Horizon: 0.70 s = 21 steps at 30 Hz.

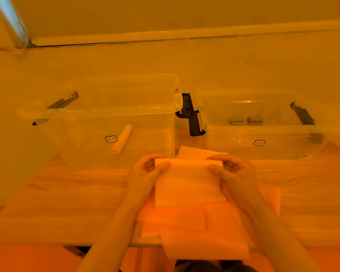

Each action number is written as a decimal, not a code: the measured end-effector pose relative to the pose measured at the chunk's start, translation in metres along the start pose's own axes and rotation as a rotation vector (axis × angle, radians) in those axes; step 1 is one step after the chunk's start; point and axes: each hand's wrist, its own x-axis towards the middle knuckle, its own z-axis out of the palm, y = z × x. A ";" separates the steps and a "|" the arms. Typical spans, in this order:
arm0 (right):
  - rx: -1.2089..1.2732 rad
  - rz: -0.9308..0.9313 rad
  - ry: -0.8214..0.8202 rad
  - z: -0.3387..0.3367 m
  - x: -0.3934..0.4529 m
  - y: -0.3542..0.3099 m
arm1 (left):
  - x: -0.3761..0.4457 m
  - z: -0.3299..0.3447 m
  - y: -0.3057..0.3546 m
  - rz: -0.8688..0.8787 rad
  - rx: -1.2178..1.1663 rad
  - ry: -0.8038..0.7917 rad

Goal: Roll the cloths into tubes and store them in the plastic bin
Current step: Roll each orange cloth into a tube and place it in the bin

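Both hands at the far edge of a cloth, first turn of the roll started.

Nearest, a loose pile of cloths (194, 232) overhangs the table (67, 193) edge. On top lies the cloth being rolled (186, 185); the left hand (145, 169) and right hand (234, 171) pinch its far corners, thumbs under the curled edge, fingers bent over it. Just beyond the fingertips stand two clear plastic bins: the left bin (98, 114) holds one rolled cloth (122, 139), the right bin (263, 130) two small grey cylinders (245, 121).

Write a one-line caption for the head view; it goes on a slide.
Both hands, left and right, start rolling a cloth before two clear bins.
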 end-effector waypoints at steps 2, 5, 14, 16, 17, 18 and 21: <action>0.045 0.028 -0.018 -0.001 -0.001 0.000 | 0.000 0.000 -0.001 -0.003 -0.004 0.001; 0.052 0.024 -0.002 -0.001 -0.001 -0.001 | 0.000 0.000 -0.003 -0.006 -0.035 -0.011; 0.045 0.010 0.018 -0.002 0.000 0.001 | 0.001 0.000 -0.006 -0.021 -0.068 -0.045; 0.043 0.020 -0.005 -0.003 0.000 0.000 | 0.002 0.000 -0.006 -0.026 -0.069 -0.044; 0.048 0.023 -0.015 -0.002 0.000 0.000 | 0.002 0.000 -0.007 -0.025 -0.068 -0.045; 0.055 0.024 -0.015 -0.002 0.000 0.000 | 0.002 0.000 -0.007 -0.022 -0.070 -0.045; 0.024 -0.003 0.008 -0.003 0.000 0.001 | 0.003 -0.001 -0.008 -0.007 -0.078 -0.055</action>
